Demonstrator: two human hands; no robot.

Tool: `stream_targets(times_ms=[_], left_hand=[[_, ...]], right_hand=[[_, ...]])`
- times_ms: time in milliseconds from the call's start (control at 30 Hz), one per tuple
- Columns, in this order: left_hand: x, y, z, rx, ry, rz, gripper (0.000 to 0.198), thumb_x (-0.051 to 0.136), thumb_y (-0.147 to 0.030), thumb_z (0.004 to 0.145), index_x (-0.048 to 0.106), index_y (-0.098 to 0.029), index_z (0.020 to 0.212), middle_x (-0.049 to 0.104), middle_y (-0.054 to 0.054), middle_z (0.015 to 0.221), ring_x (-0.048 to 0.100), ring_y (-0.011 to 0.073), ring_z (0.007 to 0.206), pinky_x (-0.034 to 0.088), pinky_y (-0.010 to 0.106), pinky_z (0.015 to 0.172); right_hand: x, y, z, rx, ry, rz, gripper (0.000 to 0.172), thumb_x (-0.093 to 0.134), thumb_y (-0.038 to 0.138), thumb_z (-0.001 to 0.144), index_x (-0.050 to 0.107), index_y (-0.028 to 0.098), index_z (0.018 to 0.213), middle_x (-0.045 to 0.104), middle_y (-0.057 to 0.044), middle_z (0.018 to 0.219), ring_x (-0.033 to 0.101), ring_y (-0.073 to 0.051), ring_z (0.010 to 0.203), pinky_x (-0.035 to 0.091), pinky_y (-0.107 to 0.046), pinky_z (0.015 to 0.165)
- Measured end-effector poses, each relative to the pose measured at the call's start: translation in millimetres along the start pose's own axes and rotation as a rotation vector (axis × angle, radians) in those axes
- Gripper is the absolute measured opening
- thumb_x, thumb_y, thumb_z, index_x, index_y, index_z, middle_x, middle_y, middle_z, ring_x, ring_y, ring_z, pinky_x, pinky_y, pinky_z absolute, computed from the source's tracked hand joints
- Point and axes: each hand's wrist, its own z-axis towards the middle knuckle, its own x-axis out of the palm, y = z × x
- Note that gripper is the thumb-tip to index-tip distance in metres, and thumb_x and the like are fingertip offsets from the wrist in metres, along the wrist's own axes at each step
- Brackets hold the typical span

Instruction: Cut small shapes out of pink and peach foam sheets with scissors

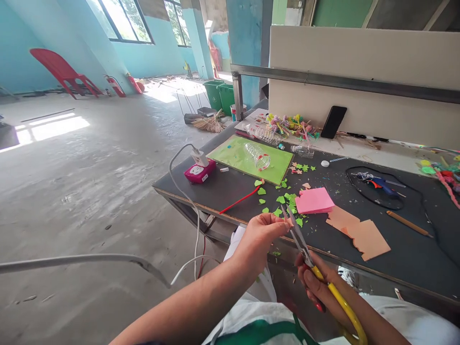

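My left hand (264, 232) pinches a small piece of peach paper (289, 222) above the table's near edge. In my right hand (318, 278) is a pair of scissors (305, 251) with yellow handles, its blades parted around the paper. Green paper scraps (283, 203) lie on the table just beyond my fingers. To their right sits a stack of pink paper (315, 200), with cut peach sheets (368, 237) beside it. Small green and peach paper stars (304, 168) are farther back.
A clear plastic bottle (256, 155) lies on a green sheet (230, 151). A magenta power adapter (199, 171) stands at the left with a white cable. At the right are a blue glue gun (386, 188) and a brown pencil (409, 224). A black phone (334, 122) leans against the board.
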Motion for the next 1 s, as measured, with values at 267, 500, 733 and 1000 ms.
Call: stream_targets(times_ms=[267, 500, 733, 1000], left_hand=[[-0.3, -1.4, -1.1, 0.002, 0.005, 0.001, 0.013, 0.067, -0.014, 0.061, 0.055, -0.015, 0.059, 0.064, 0.001, 0.067, 0.054, 0.0097, 0.063, 0.037, 0.021, 0.062], [1.7, 2.1, -3.2, -0.005, -0.02, -0.033, 0.015, 0.069, -0.02, 0.064, 0.055, -0.015, 0.059, 0.06, 0.001, 0.063, 0.051, 0.0099, 0.06, 0.038, 0.023, 0.062], [9.1, 15.8, -6.6, 0.047, -0.121, -0.095, 0.016, 0.07, -0.023, 0.067, 0.056, -0.015, 0.066, 0.063, 0.002, 0.073, 0.054, 0.0117, 0.069, 0.039, 0.024, 0.067], [18.1, 20.9, -12.5, 0.013, -0.117, -0.27, 0.022, 0.072, -0.026, 0.069, 0.053, -0.015, 0.065, 0.061, 0.001, 0.069, 0.052, 0.0095, 0.065, 0.04, 0.022, 0.064]], right_hand=[[1.5, -6.6, 4.3, 0.003, -0.103, 0.027, 0.059, 0.06, 0.07, 0.066, 0.059, 0.024, 0.104, 0.052, 0.0, 0.069, 0.048, -0.015, 0.058, 0.038, -0.024, 0.045], [0.1, 5.6, 0.1, 0.019, -0.104, -0.061, 0.052, 0.056, 0.068, 0.071, 0.06, 0.025, 0.099, 0.051, 0.002, 0.066, 0.045, -0.013, 0.053, 0.037, -0.024, 0.045], [5.7, 15.6, -4.8, 0.063, -0.082, -0.025, 0.047, 0.054, 0.066, 0.074, 0.057, 0.024, 0.094, 0.043, 0.005, 0.056, 0.039, -0.011, 0.045, 0.03, -0.023, 0.039], [7.0, 15.2, -3.9, 0.074, -0.131, -0.004, 0.045, 0.059, 0.063, 0.073, 0.058, 0.024, 0.096, 0.046, 0.005, 0.053, 0.044, -0.012, 0.046, 0.035, -0.023, 0.04]])
